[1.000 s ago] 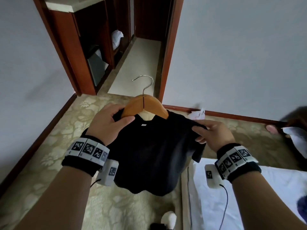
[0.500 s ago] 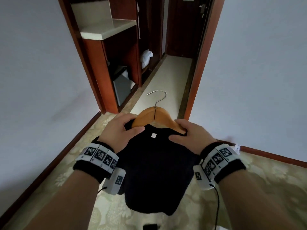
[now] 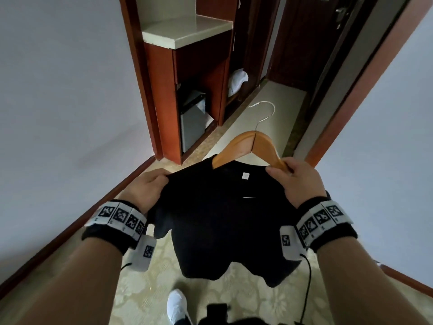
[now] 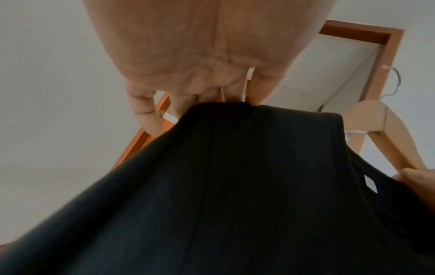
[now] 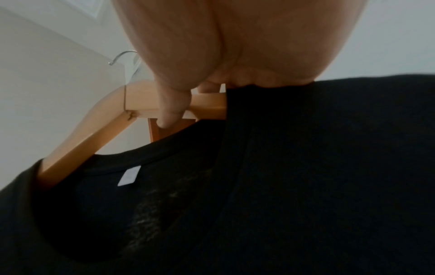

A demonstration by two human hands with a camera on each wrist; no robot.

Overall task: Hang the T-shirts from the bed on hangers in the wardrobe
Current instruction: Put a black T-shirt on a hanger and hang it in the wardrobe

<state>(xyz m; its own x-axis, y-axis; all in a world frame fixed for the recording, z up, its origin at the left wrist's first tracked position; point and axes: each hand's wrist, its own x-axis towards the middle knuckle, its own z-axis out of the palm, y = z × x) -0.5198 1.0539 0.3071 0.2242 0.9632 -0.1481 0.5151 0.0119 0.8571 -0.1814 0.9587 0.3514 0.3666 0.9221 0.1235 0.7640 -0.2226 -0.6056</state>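
Note:
A black T-shirt point(image 3: 225, 219) hangs between my two hands on a wooden hanger point(image 3: 248, 146) with a metal hook point(image 3: 264, 109). My left hand point(image 3: 150, 186) pinches the shirt's left shoulder point(image 4: 235, 119), where the cloth covers that end of the hanger. My right hand point(image 3: 297, 179) grips the hanger's right arm point(image 5: 207, 104) together with the shirt's right shoulder point(image 5: 282, 104). The neckline with its white label point(image 3: 245, 175) sits just below the middle of the hanger point(image 5: 132, 104). The dark wooden wardrobe point(image 3: 248, 43) stands open ahead, down the corridor.
A wooden cabinet with a pale top point(image 3: 185, 34) and a small fridge point(image 3: 192, 118) stands ahead on the left. White cloth point(image 3: 237, 79) lies on a low shelf beyond it. A door frame point(image 3: 351, 90) borders the corridor on the right. My white shoe point(image 3: 177, 306) is on the patterned carpet.
The view has turned from the bed and moved closer to the corridor. My left hand slid from the hanger's middle out to the shirt's left shoulder. My right hand moved from the sleeve onto the hanger's right arm.

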